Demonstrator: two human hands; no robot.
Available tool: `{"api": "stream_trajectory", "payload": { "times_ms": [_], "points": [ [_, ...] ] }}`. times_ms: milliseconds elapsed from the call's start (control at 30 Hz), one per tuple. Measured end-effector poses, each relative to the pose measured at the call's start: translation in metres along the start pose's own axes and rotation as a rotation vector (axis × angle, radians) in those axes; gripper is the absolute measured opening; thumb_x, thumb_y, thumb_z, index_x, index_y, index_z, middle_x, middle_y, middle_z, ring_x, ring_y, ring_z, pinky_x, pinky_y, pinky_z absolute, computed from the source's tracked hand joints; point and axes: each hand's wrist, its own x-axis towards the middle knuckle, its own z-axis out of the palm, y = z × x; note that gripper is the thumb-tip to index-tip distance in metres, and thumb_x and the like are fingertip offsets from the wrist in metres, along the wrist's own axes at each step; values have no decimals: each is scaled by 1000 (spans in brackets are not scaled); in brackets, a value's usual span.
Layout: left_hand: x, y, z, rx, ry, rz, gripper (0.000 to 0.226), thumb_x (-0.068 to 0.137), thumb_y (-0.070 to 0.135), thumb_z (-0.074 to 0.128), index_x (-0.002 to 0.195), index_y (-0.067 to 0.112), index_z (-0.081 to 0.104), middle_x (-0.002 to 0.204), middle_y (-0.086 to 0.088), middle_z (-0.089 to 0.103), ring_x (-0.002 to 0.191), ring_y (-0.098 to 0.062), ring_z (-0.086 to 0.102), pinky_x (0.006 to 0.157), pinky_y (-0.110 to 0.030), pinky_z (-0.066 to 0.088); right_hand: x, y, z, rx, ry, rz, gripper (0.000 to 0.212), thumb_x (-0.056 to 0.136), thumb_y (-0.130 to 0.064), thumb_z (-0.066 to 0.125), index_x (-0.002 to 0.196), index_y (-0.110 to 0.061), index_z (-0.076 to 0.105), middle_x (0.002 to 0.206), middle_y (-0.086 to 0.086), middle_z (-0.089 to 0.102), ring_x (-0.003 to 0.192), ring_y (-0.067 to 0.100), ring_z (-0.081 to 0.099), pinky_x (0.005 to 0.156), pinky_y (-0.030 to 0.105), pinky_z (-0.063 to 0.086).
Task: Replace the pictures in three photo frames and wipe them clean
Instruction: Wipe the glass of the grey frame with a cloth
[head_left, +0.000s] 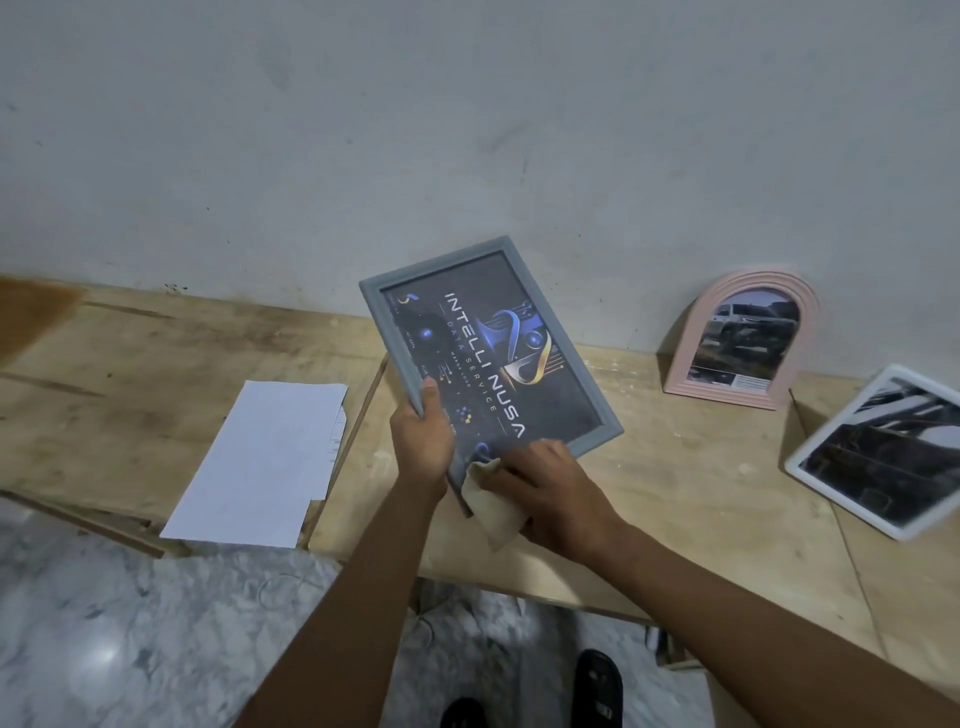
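Where plywood table (675, 467) meets wall (467, 130) (scuffed)

Plywood table (156, 353), grey wall (467, 130), marble floor (104, 623)

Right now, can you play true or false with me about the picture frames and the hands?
1. The left hand holds the grey frame by its edge. True.
2. The right hand is empty. False: it presses a small cloth against the grey frame's lower corner.
3. The pink arched frame stands upright by the wall. True.
4. The white frame lies on the floor. False: it rests tilted on the wooden table, at the right.
5. The white paper sheets lie to the left of the grey frame. True.
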Motion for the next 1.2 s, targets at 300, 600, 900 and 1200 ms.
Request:
{"api": "stream_trajectory", "payload": {
  "times_ms": [300, 600, 900, 1200],
  "points": [
    [7, -3, -19, 82, -110, 141, 36, 106, 40, 47, 111, 11, 68, 87, -12, 67, 75, -23, 64, 67, -21, 54, -23, 24, -14, -45, -164, 120, 45, 69, -14, 58, 113, -15, 67, 107, 3, 62, 91, 26, 56, 81, 36, 37],
    [7, 4, -22, 150, -188, 227, 31, 106, 38, 47, 119, 16, 65, 97, -5, 69, 78, -5, 62, 59, -4, 46, -51, 55, -13, -270, -170, 262, 39, 68, 1, 72, 102, -17, 70, 98, 3, 65, 81, 29, 60, 81, 40, 39],
    [12, 8, -24, 223, -260, 296, 17, 105, 43, 46, 100, 33, 59, 100, -17, 71, 85, -22, 69, 71, -30, 58, -22, 61, -18, -315, -206, 488, 46, 49, -1, 87, 91, -10, 70, 87, 8, 62, 69, 33, 61, 64, 39, 45],
    [11, 8, -24, 246, -316, 301, 38, 103, 50, 47, 114, 19, 67, 96, -5, 75, 89, -21, 73, 79, -51, 62, 17, 79, -26, -239, -62, 602, 31, 66, 9, 74, 93, -4, 68, 88, 12, 58, 68, 38, 56, 52, 40, 45]
  ]
}}
